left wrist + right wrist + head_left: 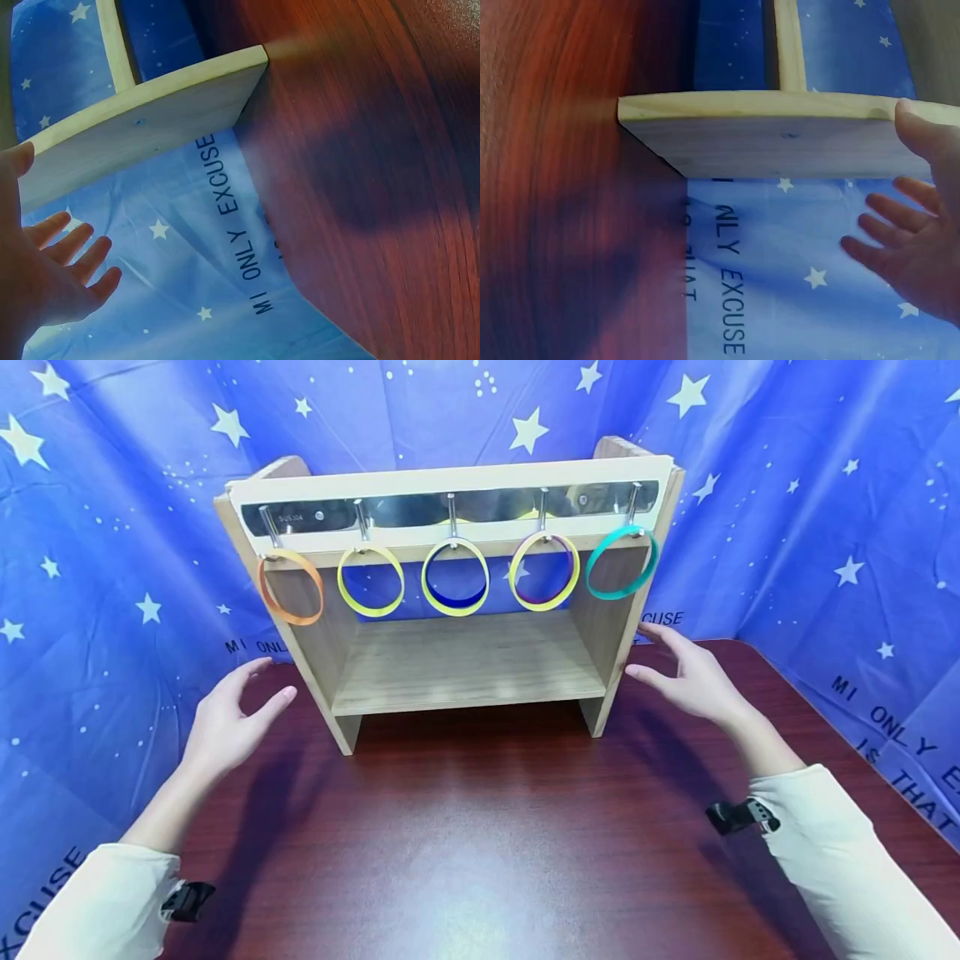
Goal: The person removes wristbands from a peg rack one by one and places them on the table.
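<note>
A wooden rack [468, 664] stands upright on the table, with a metal hook strip [408, 512] along its top. From the hooks hang an orange ring [321, 597], several yellow-edged rings [401, 581] and a teal ring [652, 560]. My left hand [221, 727] is held beside the rack's left panel with its fingers spread and nothing in it. On the other side, my right hand [693, 677] has its thumb and fingertips right at the right panel. In the right wrist view the thumb overlaps the edge of that panel [757, 105]; the fingers are relaxed.
The dark red wooden table [465, 827] extends in front of the rack. Blue curtains [450, 410] with white stars and printed words hang behind and at both sides, close to the table's edges. Black straps with devices [738, 818] sit on both sleeves.
</note>
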{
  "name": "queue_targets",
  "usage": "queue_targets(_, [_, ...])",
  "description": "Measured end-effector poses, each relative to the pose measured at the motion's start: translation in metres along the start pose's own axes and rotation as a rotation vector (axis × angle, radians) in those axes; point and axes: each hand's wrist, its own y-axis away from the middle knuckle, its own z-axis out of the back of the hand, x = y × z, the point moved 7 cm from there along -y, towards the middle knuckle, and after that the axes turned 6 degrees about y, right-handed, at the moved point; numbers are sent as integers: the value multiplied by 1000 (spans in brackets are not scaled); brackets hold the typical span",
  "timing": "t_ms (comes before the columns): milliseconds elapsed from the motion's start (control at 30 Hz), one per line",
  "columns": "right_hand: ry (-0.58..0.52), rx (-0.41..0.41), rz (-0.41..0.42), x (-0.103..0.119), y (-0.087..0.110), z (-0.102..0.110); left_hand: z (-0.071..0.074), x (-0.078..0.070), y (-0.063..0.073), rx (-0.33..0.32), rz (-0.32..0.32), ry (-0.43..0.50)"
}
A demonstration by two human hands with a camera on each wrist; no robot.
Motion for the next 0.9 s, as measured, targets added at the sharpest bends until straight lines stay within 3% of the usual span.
queue_targets(133, [-105, -87, 20, 3, -2, -3, 1, -1, 1, -35, 9, 41])
queue_targets(367, [-427, -216, 1, 3, -7, 1, 3, -4, 2, -36, 53, 78])
queue_targets(633, [-552, -190, -105, 1, -14, 2, 4, -9, 9, -35, 74, 113])
queue_targets(900, [-901, -172, -93, 4, -20, 2, 2, -27, 13, -43, 44, 149])
